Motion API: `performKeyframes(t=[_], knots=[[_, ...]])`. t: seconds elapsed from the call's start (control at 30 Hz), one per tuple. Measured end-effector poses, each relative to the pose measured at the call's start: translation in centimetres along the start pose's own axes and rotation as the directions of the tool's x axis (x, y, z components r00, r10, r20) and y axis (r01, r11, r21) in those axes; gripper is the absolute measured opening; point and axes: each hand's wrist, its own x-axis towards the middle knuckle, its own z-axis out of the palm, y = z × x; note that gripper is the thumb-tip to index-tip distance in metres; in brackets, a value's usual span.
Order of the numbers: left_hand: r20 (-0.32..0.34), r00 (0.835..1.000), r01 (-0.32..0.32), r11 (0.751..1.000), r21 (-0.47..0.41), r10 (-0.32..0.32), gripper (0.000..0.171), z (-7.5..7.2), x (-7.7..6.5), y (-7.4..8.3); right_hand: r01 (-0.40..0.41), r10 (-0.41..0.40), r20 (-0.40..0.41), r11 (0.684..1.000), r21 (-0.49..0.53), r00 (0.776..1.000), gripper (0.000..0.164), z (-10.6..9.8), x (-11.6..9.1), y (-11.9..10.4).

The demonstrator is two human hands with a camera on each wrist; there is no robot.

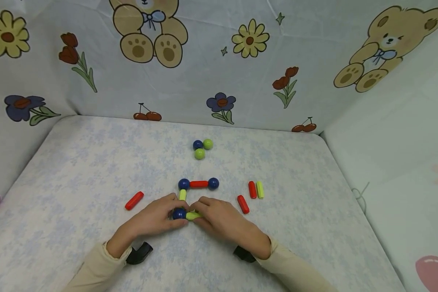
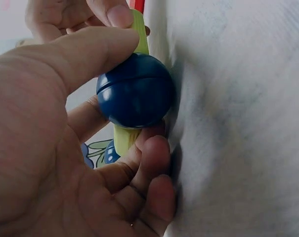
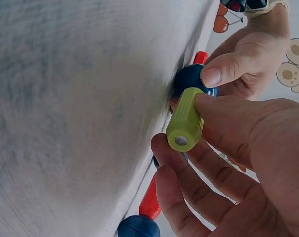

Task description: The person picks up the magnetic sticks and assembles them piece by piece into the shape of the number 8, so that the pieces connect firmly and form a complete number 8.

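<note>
My left hand (image 1: 155, 217) grips a blue ball (image 2: 135, 94) between thumb and fingers, low at the tabletop. Pinched in my right hand (image 1: 220, 219) is a yellow-green stick (image 3: 186, 121), one end against that ball; its free end shows a small silvery disc. From the same ball a second yellow-green stick (image 1: 182, 194) runs away from me, partly hidden by the left fingers. It meets a far blue ball (image 1: 184, 184), where a red stick (image 1: 198, 184) leads right to another blue ball (image 1: 213, 183).
Left of the hands lies a red stick (image 1: 134, 200). Two red sticks (image 1: 243, 204) and a yellow-green stick (image 1: 260, 190) lie to the right. Farther back, a blue ball (image 1: 198, 145) and two green balls (image 1: 199, 153) cluster together. A bear-printed cloth (image 1: 190, 81) borders the table's back.
</note>
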Motion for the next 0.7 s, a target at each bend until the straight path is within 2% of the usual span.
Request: performKeyframes(t=[0.1,0.27,0.5,0.7], knots=[[-0.003,1.0,-0.005,1.0,-0.013,0.005,0.022,0.0,-0.1,-0.1,-0.004,0.004,-0.012,1.0,0.019,1.0,0.028,-0.4,0.1,0.3],[0.006,1.0,0.007,0.999,-0.04,-0.007,0.019,-0.1,-0.1,-0.3,-0.042,0.044,-0.076,0.998,0.039,0.996,0.029,-2.0,0.8,1.5],[0.029,0.999,0.031,0.998,-0.056,-0.03,0.018,-0.1,0.1,-0.9,-0.122,0.122,-0.146,0.993,0.007,0.982,0.028,-4.8,2.9,3.9],[0.044,0.998,0.05,0.995,-0.086,-0.047,0.019,0.0,0.2,-1.0,-0.143,0.141,-0.173,0.99,-0.001,0.975,0.027,-6.4,4.9,5.6]])
